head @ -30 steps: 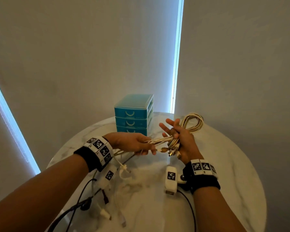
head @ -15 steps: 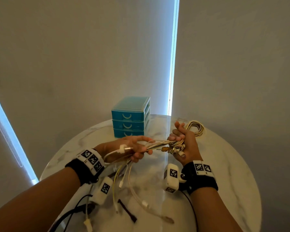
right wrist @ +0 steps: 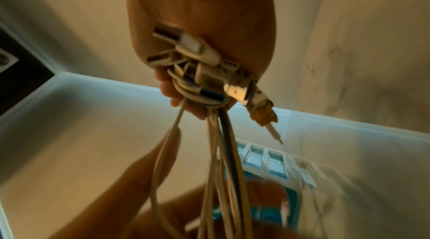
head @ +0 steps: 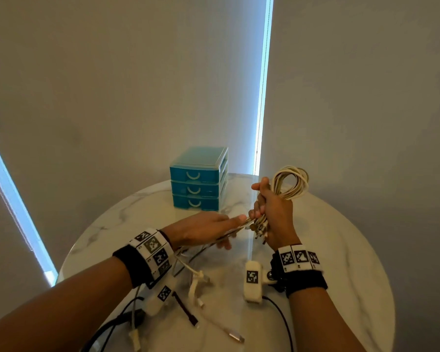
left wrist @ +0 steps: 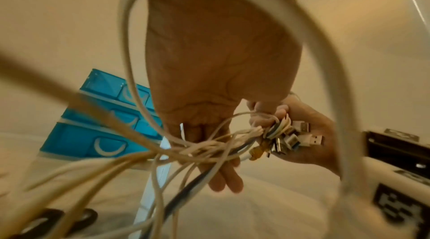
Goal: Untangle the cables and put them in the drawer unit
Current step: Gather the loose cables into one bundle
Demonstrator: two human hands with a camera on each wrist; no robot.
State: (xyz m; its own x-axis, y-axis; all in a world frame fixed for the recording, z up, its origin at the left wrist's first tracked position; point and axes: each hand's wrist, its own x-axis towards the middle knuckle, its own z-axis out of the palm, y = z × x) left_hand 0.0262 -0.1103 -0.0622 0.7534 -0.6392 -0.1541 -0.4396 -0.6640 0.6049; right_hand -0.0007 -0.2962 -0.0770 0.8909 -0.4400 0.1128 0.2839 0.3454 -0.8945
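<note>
Mid-frame above the marble table (head: 341,250), the upright right hand (head: 274,214) fists round looped, smooth cream cables (head: 291,181), plugs (head: 261,228) poking below. The flat left hand (head: 203,229) pinches their strands under its thumb; the blue plastic 3-drawer unit (head: 197,179) stands behind.

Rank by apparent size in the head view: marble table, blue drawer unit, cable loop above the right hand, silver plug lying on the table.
Largest to smallest:
1. marble table
2. blue drawer unit
3. cable loop
4. silver plug
The plug lies nearest the camera yet looks smallest.
</note>
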